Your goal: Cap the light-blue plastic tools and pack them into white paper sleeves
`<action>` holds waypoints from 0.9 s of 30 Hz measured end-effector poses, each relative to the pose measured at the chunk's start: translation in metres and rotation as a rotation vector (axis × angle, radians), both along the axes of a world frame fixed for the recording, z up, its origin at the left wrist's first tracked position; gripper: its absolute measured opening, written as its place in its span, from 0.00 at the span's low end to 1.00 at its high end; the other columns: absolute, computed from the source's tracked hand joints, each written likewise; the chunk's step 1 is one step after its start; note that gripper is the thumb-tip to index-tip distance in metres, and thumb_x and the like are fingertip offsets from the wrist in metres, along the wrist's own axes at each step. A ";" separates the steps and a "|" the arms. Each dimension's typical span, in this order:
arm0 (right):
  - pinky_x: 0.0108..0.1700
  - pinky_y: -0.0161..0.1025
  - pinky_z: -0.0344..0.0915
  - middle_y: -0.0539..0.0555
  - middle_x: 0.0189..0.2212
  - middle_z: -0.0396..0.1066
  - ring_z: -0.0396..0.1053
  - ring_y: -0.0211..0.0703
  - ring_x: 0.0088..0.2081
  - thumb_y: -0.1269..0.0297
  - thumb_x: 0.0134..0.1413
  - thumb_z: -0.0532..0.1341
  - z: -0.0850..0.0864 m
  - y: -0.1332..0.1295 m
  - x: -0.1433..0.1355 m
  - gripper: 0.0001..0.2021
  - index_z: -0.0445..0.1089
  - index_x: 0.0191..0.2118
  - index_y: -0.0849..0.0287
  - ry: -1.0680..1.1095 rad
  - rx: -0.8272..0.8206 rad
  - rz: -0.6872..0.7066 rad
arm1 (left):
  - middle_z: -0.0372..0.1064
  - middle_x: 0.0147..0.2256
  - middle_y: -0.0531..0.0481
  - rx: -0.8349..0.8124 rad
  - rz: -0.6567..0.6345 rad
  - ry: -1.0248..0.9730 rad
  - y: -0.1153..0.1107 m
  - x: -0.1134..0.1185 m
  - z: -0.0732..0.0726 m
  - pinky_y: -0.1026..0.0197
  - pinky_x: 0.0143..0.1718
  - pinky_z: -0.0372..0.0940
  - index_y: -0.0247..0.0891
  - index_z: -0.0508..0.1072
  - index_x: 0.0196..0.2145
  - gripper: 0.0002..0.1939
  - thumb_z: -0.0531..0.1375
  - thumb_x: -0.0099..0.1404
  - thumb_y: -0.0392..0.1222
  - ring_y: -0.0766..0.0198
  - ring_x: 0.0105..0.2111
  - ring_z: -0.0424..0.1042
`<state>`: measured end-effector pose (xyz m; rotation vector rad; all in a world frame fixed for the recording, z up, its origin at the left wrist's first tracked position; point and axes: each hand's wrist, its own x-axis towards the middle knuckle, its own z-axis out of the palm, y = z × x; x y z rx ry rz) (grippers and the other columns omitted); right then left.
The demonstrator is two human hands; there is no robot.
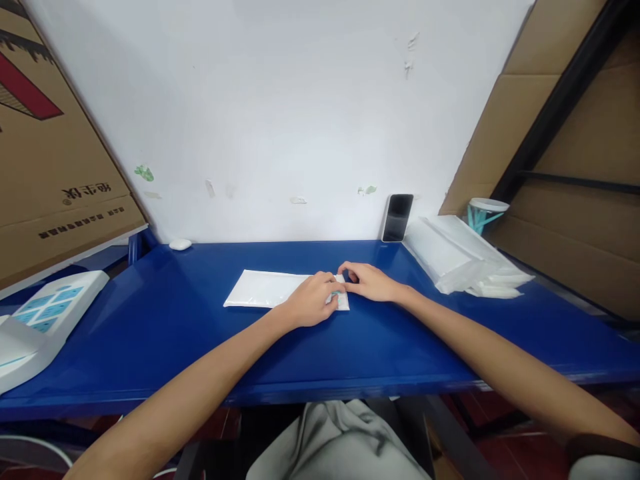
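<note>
As the flat white packet (265, 287) stretches lengthwise leftward, our left hand (314, 300) and right hand (371, 282) curl at its right end, any pinch unclear.

Left hand (314, 300), right hand (371, 281) on 1 white packet (265, 287), blue table (165, 333) beneath.

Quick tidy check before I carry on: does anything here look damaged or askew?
Yes, mildly. The wall carries green scraps and pale, ragged marks, as if things were peeled off. At right, the packets lie unevenly fanned. The pack under the left hand shows no obvious damage, though partly covered.
</note>
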<state>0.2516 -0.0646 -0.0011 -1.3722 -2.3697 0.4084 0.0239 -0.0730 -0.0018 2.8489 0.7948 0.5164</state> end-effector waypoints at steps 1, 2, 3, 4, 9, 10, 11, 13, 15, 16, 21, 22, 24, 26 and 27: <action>0.34 0.36 0.57 0.48 0.30 0.67 0.64 0.39 0.31 0.51 0.64 0.61 0.000 0.000 0.000 0.17 0.69 0.49 0.57 0.011 -0.004 0.004 | 0.72 0.47 0.42 0.014 0.018 0.011 -0.001 0.000 0.000 0.51 0.52 0.66 0.39 0.76 0.53 0.17 0.53 0.71 0.39 0.52 0.48 0.70; 0.34 0.36 0.57 0.47 0.29 0.66 0.64 0.39 0.31 0.50 0.64 0.61 0.000 0.001 0.001 0.17 0.69 0.49 0.57 0.018 -0.004 0.008 | 0.72 0.47 0.42 0.025 0.033 0.017 -0.001 0.001 0.000 0.50 0.51 0.66 0.39 0.75 0.53 0.17 0.52 0.72 0.41 0.52 0.47 0.70; 0.34 0.36 0.57 0.47 0.29 0.66 0.64 0.39 0.31 0.50 0.64 0.60 0.000 0.001 0.001 0.17 0.69 0.50 0.57 0.021 -0.002 0.012 | 0.72 0.46 0.42 0.030 0.045 0.020 -0.002 0.001 0.000 0.49 0.50 0.66 0.39 0.75 0.52 0.16 0.52 0.73 0.43 0.52 0.47 0.70; 0.35 0.36 0.57 0.47 0.29 0.66 0.64 0.39 0.31 0.50 0.64 0.60 0.000 0.001 0.002 0.17 0.69 0.50 0.58 0.022 -0.001 0.019 | 0.72 0.45 0.42 0.029 0.055 0.019 -0.002 0.001 0.000 0.49 0.50 0.66 0.39 0.75 0.51 0.17 0.52 0.74 0.46 0.51 0.47 0.70; 0.35 0.37 0.57 0.48 0.29 0.65 0.63 0.40 0.31 0.47 0.65 0.59 0.000 0.002 0.003 0.20 0.70 0.50 0.59 0.025 -0.010 0.035 | 0.73 0.44 0.42 0.053 0.075 0.019 -0.004 0.002 0.004 0.49 0.50 0.66 0.39 0.77 0.45 0.14 0.54 0.72 0.46 0.50 0.47 0.70; 0.35 0.37 0.57 0.48 0.29 0.65 0.63 0.40 0.31 0.46 0.64 0.59 0.000 0.002 0.004 0.21 0.70 0.50 0.59 0.024 -0.013 0.031 | 0.73 0.44 0.42 0.065 0.082 0.024 -0.005 0.002 0.006 0.49 0.51 0.66 0.39 0.77 0.43 0.12 0.55 0.71 0.44 0.50 0.48 0.70; 0.35 0.37 0.57 0.48 0.29 0.65 0.63 0.40 0.31 0.46 0.64 0.59 0.000 0.002 0.004 0.21 0.71 0.50 0.59 0.021 -0.014 0.027 | 0.73 0.45 0.42 0.074 0.093 0.032 -0.006 0.002 0.007 0.49 0.51 0.66 0.39 0.77 0.42 0.11 0.55 0.70 0.42 0.50 0.49 0.69; 0.35 0.37 0.57 0.49 0.29 0.66 0.64 0.40 0.31 0.46 0.64 0.59 0.000 0.003 0.004 0.21 0.71 0.51 0.59 0.015 -0.011 0.024 | 0.71 0.49 0.41 0.084 0.129 0.048 -0.009 0.002 0.009 0.48 0.52 0.67 0.39 0.77 0.40 0.10 0.56 0.67 0.40 0.49 0.51 0.69; 0.35 0.37 0.57 0.49 0.30 0.67 0.63 0.40 0.30 0.47 0.63 0.60 0.000 0.003 0.004 0.20 0.71 0.50 0.58 0.015 -0.008 0.029 | 0.69 0.53 0.40 0.095 0.171 0.065 -0.010 0.002 0.010 0.47 0.53 0.66 0.39 0.76 0.38 0.08 0.56 0.66 0.39 0.47 0.53 0.68; 0.35 0.37 0.56 0.49 0.30 0.67 0.63 0.39 0.30 0.47 0.62 0.61 0.000 0.003 0.004 0.19 0.71 0.49 0.58 0.020 -0.008 0.028 | 0.68 0.54 0.40 0.097 0.191 0.071 -0.010 0.002 0.010 0.46 0.52 0.66 0.38 0.75 0.37 0.08 0.56 0.65 0.39 0.47 0.54 0.68; 0.34 0.36 0.56 0.49 0.27 0.67 0.62 0.38 0.29 0.50 0.61 0.60 0.002 0.001 0.000 0.15 0.69 0.32 0.58 0.108 -0.071 0.045 | 0.70 0.53 0.41 0.036 0.131 0.067 -0.003 -0.007 0.009 0.46 0.56 0.63 0.39 0.70 0.53 0.17 0.54 0.68 0.40 0.50 0.52 0.70; 0.34 0.36 0.56 0.49 0.26 0.67 0.62 0.38 0.28 0.52 0.61 0.59 0.002 0.000 -0.002 0.16 0.68 0.29 0.58 0.129 -0.093 0.056 | 0.71 0.54 0.42 0.006 0.080 0.073 0.000 -0.011 0.010 0.46 0.58 0.62 0.39 0.68 0.57 0.19 0.53 0.70 0.43 0.50 0.53 0.70; 0.34 0.36 0.56 0.48 0.24 0.67 0.62 0.38 0.28 0.54 0.62 0.57 0.004 -0.003 -0.005 0.16 0.67 0.27 0.58 0.150 -0.118 0.043 | 0.68 0.59 0.41 -0.063 -0.007 0.109 0.005 -0.019 0.014 0.45 0.62 0.57 0.41 0.63 0.63 0.25 0.53 0.73 0.53 0.49 0.59 0.67; 0.34 0.37 0.56 0.48 0.23 0.68 0.62 0.38 0.27 0.55 0.62 0.57 0.006 -0.006 -0.008 0.15 0.69 0.29 0.58 0.131 -0.104 -0.021 | 0.58 0.67 0.39 -0.119 -0.016 0.173 0.011 -0.027 0.020 0.42 0.67 0.50 0.43 0.58 0.69 0.40 0.57 0.68 0.66 0.44 0.67 0.58; 0.34 0.37 0.56 0.48 0.23 0.68 0.63 0.38 0.26 0.55 0.62 0.57 0.007 -0.007 -0.009 0.14 0.70 0.29 0.58 0.112 -0.086 -0.056 | 0.53 0.70 0.38 -0.141 0.002 0.211 0.013 -0.031 0.023 0.39 0.68 0.47 0.44 0.54 0.71 0.48 0.60 0.62 0.72 0.40 0.69 0.52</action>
